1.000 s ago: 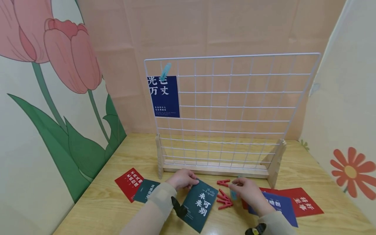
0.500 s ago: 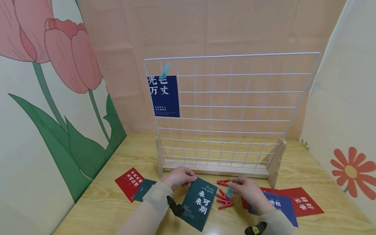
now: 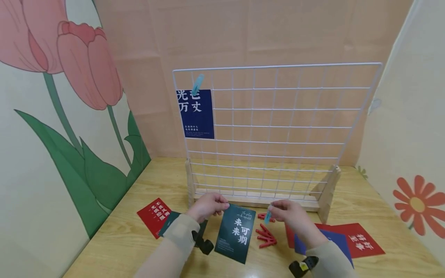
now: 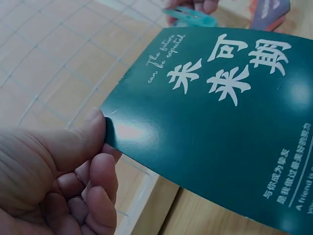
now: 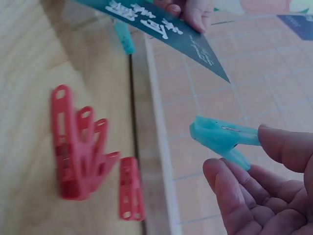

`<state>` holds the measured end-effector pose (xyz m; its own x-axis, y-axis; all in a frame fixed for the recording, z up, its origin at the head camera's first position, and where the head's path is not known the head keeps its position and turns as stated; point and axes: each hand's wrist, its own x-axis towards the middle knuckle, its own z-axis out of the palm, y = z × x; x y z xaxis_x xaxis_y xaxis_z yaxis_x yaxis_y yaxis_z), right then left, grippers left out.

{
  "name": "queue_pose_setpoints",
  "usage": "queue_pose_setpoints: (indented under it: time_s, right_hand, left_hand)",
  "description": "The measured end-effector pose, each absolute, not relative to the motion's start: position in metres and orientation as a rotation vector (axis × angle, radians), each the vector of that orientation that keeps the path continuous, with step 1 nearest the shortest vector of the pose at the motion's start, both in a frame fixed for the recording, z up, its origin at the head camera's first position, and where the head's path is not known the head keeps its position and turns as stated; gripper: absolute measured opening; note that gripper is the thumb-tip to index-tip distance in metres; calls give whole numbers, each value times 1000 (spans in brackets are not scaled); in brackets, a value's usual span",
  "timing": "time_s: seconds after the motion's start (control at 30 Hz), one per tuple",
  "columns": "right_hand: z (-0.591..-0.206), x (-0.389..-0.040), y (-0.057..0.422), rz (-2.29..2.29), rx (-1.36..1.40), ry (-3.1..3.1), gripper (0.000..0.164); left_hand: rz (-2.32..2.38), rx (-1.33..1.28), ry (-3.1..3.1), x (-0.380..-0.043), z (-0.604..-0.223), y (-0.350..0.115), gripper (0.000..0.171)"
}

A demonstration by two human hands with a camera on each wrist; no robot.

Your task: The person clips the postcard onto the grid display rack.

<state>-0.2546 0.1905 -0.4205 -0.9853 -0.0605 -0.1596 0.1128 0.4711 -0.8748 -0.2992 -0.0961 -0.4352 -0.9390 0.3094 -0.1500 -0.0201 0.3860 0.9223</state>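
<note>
My left hand (image 3: 208,207) pinches a dark green card (image 3: 236,235) with white characters by its top left corner, thumb on the front face (image 4: 195,132). My right hand (image 3: 291,217) holds a teal clothespin (image 5: 222,134) between thumb and fingers, its nose pointing away from the hand and toward the card. In the head view the clothespin is just right of the card. Both hands are in front of a white wire grid rack (image 3: 278,66). A navy card (image 3: 197,121) hangs at its upper left under a light blue clothespin (image 3: 197,85).
Several red clothespins (image 5: 66,147) lie on the table between the hands, and another teal clothespin (image 5: 124,38) lies beyond them. Red (image 3: 153,215) and green cards rest at left. Red (image 3: 363,241) and blue cards (image 3: 335,241) overlap at right. The rack has a wooden base (image 3: 250,200).
My left hand has moved up and slightly left, raising the green card and turning it more upright. My right hand has risen, bringing the teal clothespin left, closer to the card.
</note>
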Motion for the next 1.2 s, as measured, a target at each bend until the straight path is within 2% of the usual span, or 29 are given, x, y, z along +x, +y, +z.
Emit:
queue_pose_setpoints:
  time_s: [0.3,0.8,1.03,1.2]
  right_hand:
    - [-388,-254,184,-1571,-33,2585,68]
    - [-345,-265,177,-1575,-249,2627,51]
    - [-320,-267,173,-1553,-334,2647,59]
    - [-304,-270,170,-1568,-401,2675,54]
  left_hand:
    - [1704,236,2328,-300,-421,-100,13]
    - [1868,256,2416,-306,-384,-106,16]
    - [1945,274,2448,-308,-366,-105,13]
    - [1994,256,2449,-308,-352,-105,13]
